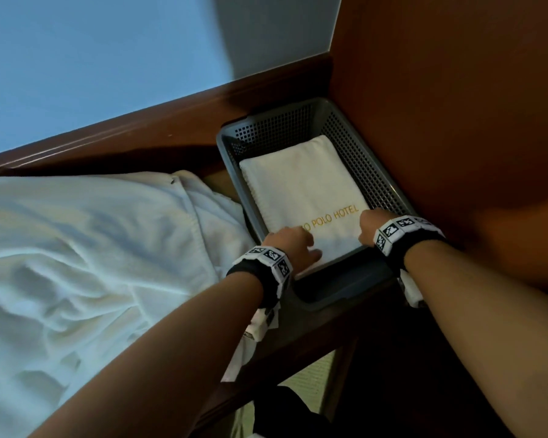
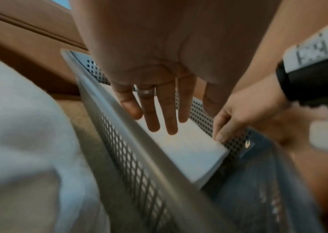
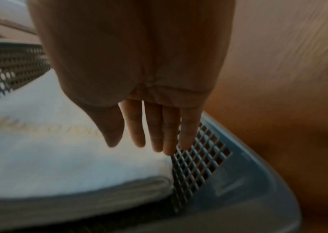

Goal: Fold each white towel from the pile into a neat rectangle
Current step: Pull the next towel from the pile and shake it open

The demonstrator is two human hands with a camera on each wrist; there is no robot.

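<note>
Towel seating in the basket

Folded hotel towel (image 1: 301, 191) lies inside the grey mesh basket (image 1: 389, 191). Left hand (image 1: 290, 240) and right hand (image 1: 369, 227) rest straight-fingered, gripping nothing. Press evenly, squaring edges against the walls; unfolded pile (image 1: 86, 248) waits beside.

**Surface inspection: table and its load**

The table (image 1: 314, 320) is dark reddish-brown wood with a raised moulded rail along its far edge. It stands in a corner, closed on the right by a brown wooden panel (image 1: 456, 121).

Two items lie directly on it. On the left, a loose pile (image 1: 76, 248) of white towels, rumpled and unfolded, covers most of the surface and reaches the near edge. On the right, a grey perforated plastic basket (image 1: 301, 300) sits tight against the panel, just beside the pile; a strip of bare wood shows between them at the far end. Inside the basket a folded towel (image 1: 301, 188) lies flat, gold lettering uppermost.
</note>
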